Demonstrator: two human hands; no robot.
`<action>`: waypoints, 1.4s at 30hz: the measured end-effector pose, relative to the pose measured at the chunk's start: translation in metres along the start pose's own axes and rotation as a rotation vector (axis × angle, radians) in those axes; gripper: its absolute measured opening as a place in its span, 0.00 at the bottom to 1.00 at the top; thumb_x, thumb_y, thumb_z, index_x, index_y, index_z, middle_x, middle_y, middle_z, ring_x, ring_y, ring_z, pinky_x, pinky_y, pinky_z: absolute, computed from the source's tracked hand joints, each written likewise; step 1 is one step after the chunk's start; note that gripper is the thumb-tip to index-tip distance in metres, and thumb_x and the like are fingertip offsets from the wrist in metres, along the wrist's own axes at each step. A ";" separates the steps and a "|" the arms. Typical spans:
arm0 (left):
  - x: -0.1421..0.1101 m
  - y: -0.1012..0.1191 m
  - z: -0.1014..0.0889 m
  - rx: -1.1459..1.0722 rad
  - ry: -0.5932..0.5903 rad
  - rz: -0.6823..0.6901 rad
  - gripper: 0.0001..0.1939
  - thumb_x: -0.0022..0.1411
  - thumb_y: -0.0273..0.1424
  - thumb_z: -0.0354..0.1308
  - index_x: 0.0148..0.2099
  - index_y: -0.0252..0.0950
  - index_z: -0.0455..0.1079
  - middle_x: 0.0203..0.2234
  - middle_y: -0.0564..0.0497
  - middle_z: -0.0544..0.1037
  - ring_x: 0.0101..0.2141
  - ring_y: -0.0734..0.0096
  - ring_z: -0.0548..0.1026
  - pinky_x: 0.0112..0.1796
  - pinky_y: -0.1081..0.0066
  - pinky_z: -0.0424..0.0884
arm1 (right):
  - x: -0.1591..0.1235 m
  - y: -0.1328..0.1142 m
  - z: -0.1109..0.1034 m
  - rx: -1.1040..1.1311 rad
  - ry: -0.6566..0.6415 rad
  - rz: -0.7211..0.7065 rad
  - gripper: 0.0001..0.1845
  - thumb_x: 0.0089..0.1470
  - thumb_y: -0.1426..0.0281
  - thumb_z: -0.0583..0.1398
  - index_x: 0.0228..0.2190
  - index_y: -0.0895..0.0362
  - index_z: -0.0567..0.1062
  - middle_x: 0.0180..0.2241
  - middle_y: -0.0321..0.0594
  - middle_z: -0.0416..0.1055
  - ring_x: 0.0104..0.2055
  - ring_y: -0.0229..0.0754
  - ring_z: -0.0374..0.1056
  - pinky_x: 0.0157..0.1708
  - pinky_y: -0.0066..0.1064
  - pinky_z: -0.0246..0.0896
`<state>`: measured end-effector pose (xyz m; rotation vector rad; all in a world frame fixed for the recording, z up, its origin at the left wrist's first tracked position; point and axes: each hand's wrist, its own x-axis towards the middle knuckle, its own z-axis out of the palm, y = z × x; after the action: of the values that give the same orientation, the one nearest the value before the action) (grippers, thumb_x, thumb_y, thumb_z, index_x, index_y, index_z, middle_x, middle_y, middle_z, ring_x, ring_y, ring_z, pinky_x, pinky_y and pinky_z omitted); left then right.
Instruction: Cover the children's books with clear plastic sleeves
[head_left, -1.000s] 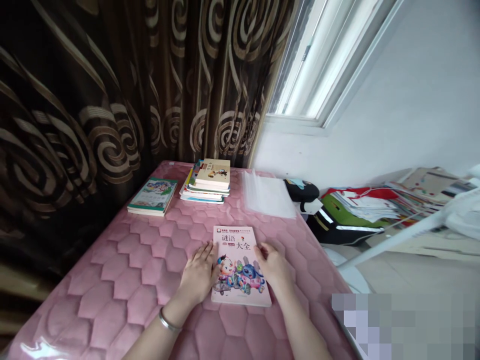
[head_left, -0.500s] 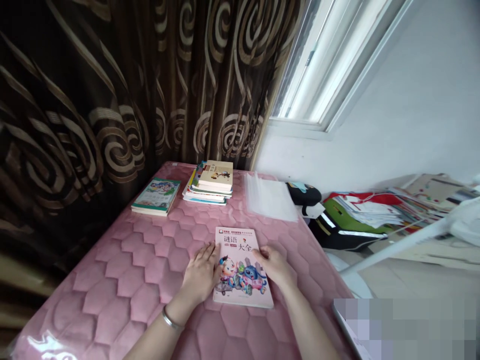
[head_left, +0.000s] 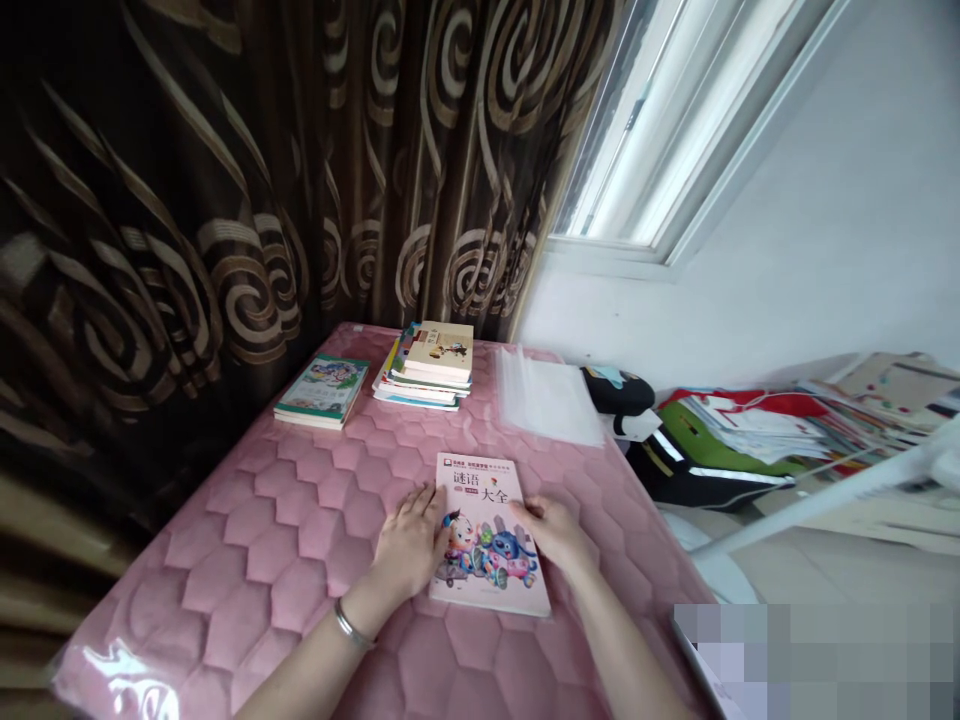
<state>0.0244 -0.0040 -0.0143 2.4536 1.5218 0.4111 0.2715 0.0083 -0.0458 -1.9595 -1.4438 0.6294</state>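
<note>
A pink-covered book with cartoon figures and Chinese characters lies flat, cover up, on the pink quilted-pattern tabletop. Along its left edge rests my left hand, fingers stretched out and thumb touching the book's side; a silver bangle circles that wrist. My right hand grips the right edge. Its thumb lies on the cover, while the other fingers are curled at the side and partly hidden.
Toward the back stands a stack of books. Left of it lies a green-edged book pile. Clear plastic sheets lie at the back right. Beyond the table's right edge are a green-and-black bag, papers and a white slanted bar.
The whole view has shifted slightly, so the scene sits a little further right. Both hands and the book hold the same places relative to each other.
</note>
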 end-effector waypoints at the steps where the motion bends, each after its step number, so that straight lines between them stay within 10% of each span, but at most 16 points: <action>1: 0.001 0.002 0.000 0.003 -0.003 -0.012 0.26 0.65 0.34 0.45 0.64 0.34 0.57 0.61 0.42 0.63 0.61 0.60 0.60 0.60 0.56 0.57 | -0.002 -0.001 0.000 0.042 -0.017 0.012 0.19 0.50 0.56 0.57 0.32 0.59 0.77 0.30 0.43 0.79 0.32 0.45 0.75 0.30 0.29 0.65; 7: 0.016 0.009 0.003 0.038 -0.050 -0.098 0.26 0.61 0.30 0.46 0.61 0.32 0.59 0.61 0.36 0.61 0.62 0.52 0.59 0.60 0.47 0.55 | -0.041 -0.018 0.002 0.333 0.021 0.064 0.40 0.48 0.55 0.60 0.59 0.57 0.59 0.32 0.38 0.78 0.32 0.46 0.75 0.31 0.33 0.69; 14: 0.034 0.012 -0.013 0.037 -0.161 0.063 0.25 0.64 0.29 0.43 0.63 0.32 0.57 0.61 0.37 0.62 0.62 0.55 0.59 0.60 0.49 0.53 | -0.115 -0.047 0.027 0.642 -0.273 0.259 0.35 0.42 0.48 0.63 0.49 0.52 0.74 0.29 0.38 0.74 0.19 0.39 0.68 0.14 0.29 0.63; 23: 0.058 -0.018 0.003 -0.096 -0.083 0.329 0.22 0.67 0.31 0.43 0.61 0.39 0.62 0.58 0.49 0.68 0.58 0.68 0.65 0.61 0.59 0.55 | -0.170 -0.072 0.080 0.781 -0.264 0.194 0.34 0.46 0.49 0.61 0.53 0.50 0.69 0.38 0.41 0.71 0.25 0.41 0.70 0.15 0.28 0.65; 32: 0.055 -0.021 0.006 -0.098 -0.011 0.373 0.22 0.67 0.31 0.43 0.61 0.37 0.63 0.57 0.48 0.69 0.57 0.67 0.67 0.60 0.60 0.57 | -0.076 -0.048 -0.018 -0.163 0.084 -0.168 0.18 0.55 0.59 0.53 0.43 0.53 0.74 0.43 0.47 0.73 0.45 0.49 0.69 0.42 0.35 0.66; 42: 0.058 -0.023 0.008 -0.091 -0.014 0.375 0.22 0.67 0.31 0.44 0.61 0.36 0.63 0.57 0.46 0.70 0.57 0.65 0.67 0.60 0.59 0.58 | -0.046 -0.053 0.003 -0.289 -0.183 0.041 0.27 0.61 0.62 0.49 0.58 0.61 0.60 0.48 0.51 0.73 0.50 0.48 0.70 0.44 0.34 0.63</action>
<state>0.0324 0.0579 -0.0224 2.6588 1.0081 0.5133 0.2209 -0.0237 -0.0095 -2.2039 -1.6886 0.6624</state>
